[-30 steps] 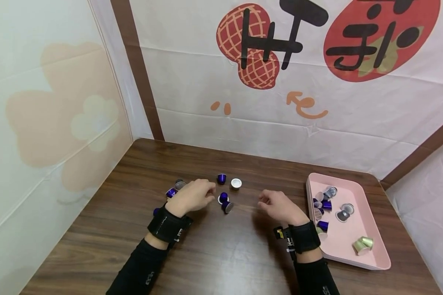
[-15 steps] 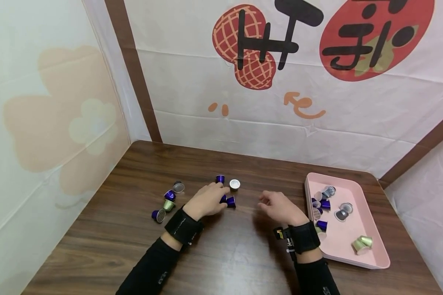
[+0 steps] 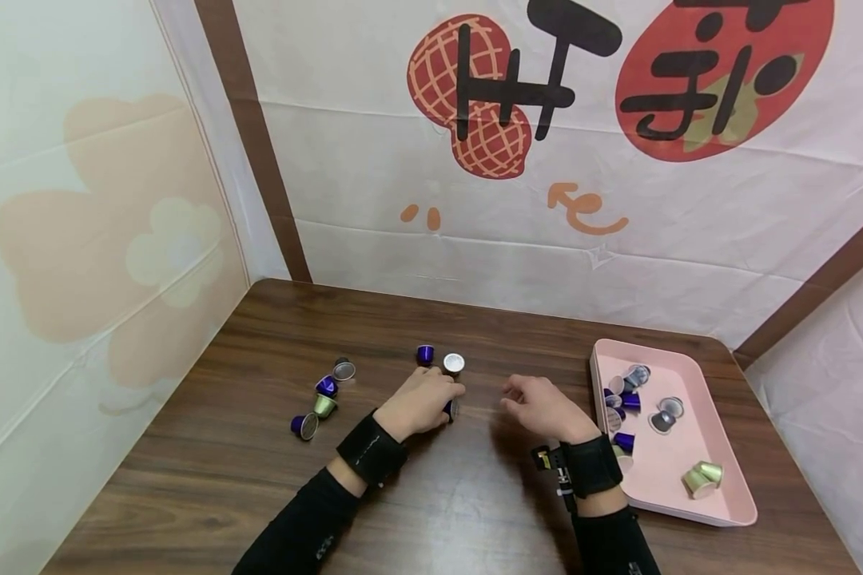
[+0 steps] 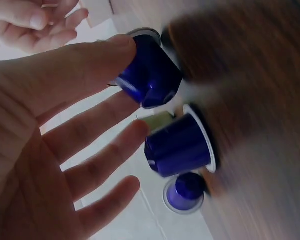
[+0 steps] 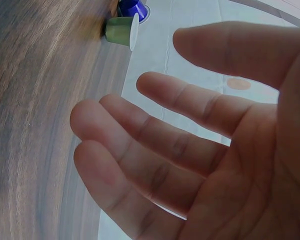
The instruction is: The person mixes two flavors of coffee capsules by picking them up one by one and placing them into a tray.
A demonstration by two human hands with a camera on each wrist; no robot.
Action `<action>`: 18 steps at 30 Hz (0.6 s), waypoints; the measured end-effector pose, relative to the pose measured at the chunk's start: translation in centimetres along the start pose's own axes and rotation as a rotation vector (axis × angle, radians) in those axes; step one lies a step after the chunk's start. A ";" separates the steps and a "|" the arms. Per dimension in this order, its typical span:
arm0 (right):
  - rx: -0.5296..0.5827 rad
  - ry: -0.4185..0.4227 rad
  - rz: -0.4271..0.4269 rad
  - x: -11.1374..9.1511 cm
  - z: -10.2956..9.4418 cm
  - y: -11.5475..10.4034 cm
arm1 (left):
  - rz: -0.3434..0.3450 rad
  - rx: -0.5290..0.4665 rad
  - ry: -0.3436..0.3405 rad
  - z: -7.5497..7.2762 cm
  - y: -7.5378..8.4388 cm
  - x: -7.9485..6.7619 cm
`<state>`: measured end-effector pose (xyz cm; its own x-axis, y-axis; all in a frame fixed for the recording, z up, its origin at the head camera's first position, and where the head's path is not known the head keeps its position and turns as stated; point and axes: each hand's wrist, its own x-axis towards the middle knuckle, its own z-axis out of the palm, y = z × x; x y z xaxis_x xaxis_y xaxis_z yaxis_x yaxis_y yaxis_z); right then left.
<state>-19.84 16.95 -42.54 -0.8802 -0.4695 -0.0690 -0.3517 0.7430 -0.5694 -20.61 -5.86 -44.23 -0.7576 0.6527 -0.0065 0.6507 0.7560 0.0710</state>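
Note:
My left hand [image 3: 420, 402] is low over the middle of the table, its thumb and index finger pinching a blue coffee capsule [image 4: 152, 72]. In the left wrist view, a second blue capsule [image 4: 180, 146] lies by the tip of the middle finger, and a third blue capsule [image 4: 185, 192] sits further off. Just beyond the hand in the head view are an upright blue capsule [image 3: 425, 355] and a white-topped capsule [image 3: 454, 364]. My right hand [image 3: 550, 409] hovers left of the pink tray with fingers loosely bent, holding nothing.
The pink tray [image 3: 690, 447] on the right holds several blue, silver and green capsules. Left of my left hand lie a silver-lidded capsule [image 3: 344, 370], a green capsule [image 3: 324, 406] and two blue ones. Cloth walls printed with pictures stand behind and beside the table.
My left hand has moved right from beside the left group to the middle capsules and pinches a blue one. The right hand keeps its place.

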 end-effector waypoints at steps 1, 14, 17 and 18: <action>-0.001 -0.002 0.003 0.0 0.0 0.0 | 0.006 -0.004 -0.006 0.0 0.1 0.0; -0.012 0.006 -0.009 0.1 0.5 -0.3 | 0.061 -0.042 0.035 0.1 0.8 -0.2; -0.010 0.015 -0.030 0.1 0.5 -0.5 | 0.086 -0.092 0.097 -0.5 0.6 -0.3; -0.005 0.019 -0.038 0.1 0.5 -0.6 | 0.090 -0.115 0.120 -0.6 0.5 -0.3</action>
<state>-19.58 16.19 -42.63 -0.8720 -0.4885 -0.0311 -0.3871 0.7272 -0.5668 -20.04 -5.69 -43.56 -0.7015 0.7019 0.1234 0.7114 0.6794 0.1799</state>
